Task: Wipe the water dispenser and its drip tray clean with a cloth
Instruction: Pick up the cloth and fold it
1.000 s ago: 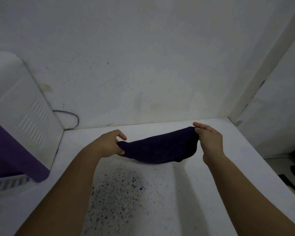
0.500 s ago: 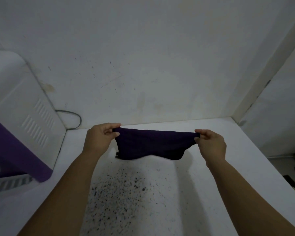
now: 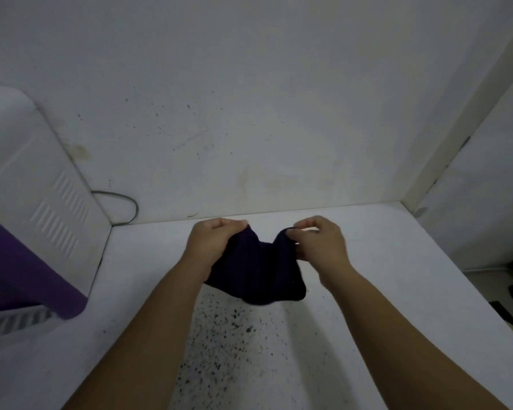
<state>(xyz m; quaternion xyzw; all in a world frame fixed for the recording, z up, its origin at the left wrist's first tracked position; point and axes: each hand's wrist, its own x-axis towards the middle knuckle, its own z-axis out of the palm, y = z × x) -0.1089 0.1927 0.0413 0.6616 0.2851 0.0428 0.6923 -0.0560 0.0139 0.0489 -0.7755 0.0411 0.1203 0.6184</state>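
Cloth (image 3: 258,270), pinched by left hand (image 3: 211,244), right hand (image 3: 317,247).

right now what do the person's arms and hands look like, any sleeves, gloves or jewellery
Both arms are bare from the bottom edge of the view up to the wrists, with no sleeve in sight. The left hand and the right hand wear no gloves. No watch, bracelet or ring shows on the parts that face the camera, though the fingers' undersides are hidden.
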